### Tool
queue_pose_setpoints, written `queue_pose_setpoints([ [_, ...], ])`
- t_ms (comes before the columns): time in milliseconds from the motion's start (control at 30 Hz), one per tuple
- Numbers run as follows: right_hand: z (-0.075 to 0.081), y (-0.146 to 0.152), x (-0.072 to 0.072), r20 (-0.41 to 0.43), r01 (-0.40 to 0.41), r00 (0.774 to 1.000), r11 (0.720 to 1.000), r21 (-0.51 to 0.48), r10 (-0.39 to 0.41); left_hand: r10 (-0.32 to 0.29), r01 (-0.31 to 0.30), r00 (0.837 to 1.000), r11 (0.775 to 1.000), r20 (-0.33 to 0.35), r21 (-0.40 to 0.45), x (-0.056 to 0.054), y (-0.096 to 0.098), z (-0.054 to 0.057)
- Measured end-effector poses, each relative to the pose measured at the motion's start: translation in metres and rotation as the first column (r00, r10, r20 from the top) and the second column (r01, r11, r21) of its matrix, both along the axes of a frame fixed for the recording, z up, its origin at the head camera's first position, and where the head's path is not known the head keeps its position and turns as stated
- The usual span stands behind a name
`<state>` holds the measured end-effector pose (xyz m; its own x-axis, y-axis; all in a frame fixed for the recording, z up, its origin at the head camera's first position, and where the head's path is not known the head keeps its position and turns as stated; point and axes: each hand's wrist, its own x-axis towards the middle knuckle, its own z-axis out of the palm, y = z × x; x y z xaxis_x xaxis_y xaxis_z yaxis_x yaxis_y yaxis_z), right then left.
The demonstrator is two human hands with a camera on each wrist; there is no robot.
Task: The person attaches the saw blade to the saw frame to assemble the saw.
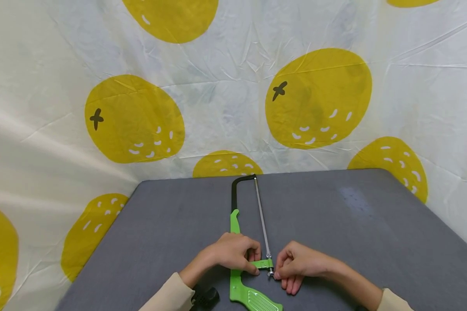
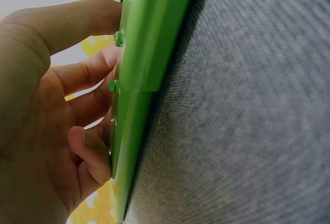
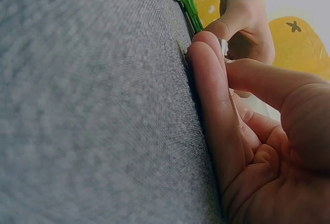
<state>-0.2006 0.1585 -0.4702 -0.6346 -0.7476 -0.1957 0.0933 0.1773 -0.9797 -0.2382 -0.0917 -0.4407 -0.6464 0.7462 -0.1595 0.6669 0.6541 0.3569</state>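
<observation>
A hacksaw [image 1: 235, 222] lies flat on the grey table, its green handle [image 1: 258, 300] toward me and its black front bow [image 1: 234, 194] pointing away. The thin blade [image 1: 261, 214] runs along its right side. My left hand [image 1: 233, 251] lies over the frame and holds the short green arm [image 1: 262, 264] at the blade's near end with thumb and fingers. At that end sits a small metal wing nut [image 1: 270, 274]. My right hand [image 1: 301, 264] pinches it between thumb and index finger, the other fingers resting low by the table. The right fingertips partly hide the nut in the right wrist view.
The grey cloth-covered table [image 1: 171, 216] extends around the saw. A white curtain with yellow fruit prints [image 1: 225, 112] hangs behind and along the sides. A black object [image 1: 207, 298] shows under the left wrist.
</observation>
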Motion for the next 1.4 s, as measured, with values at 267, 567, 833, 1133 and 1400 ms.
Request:
queue_pose_setpoints([
  [267,0.0014,0.0001,0.0016,-0.015,0.002,1.0,1.0,0.002,-0.002,0.0,0.0,1.0,1.0,-0.003,0.005,0.0003,0.001,0.0006],
  [567,0.0067,0.0027,0.0043,-0.019,0.01,1.0,1.0,0.012,-0.01,-0.005,0.005,1.0,1.0,-0.005,0.001,0.0,0.0048,0.0035],
  [833,0.0069,0.0021,0.0055,-0.03,0.03,0.999,0.999,0.029,-0.029,-0.011,0.011,1.0,1.0,-0.009,0.013,-0.001,0.0049,0.0002],
  [1133,0.0067,-0.0015,0.006,-0.019,0.037,0.999,0.999,0.037,-0.037,-0.009,0.009,1.0,1.0,-0.009,0.021,-0.0002,0.0009,-0.0027],
  [1400,0.0074,-0.0038,0.0057,-0.022,0.019,1.0,0.999,0.026,-0.019,0.0,0.0,1.0,1.0,-0.008,0.022,0.0016,-0.0017,-0.0018],
])
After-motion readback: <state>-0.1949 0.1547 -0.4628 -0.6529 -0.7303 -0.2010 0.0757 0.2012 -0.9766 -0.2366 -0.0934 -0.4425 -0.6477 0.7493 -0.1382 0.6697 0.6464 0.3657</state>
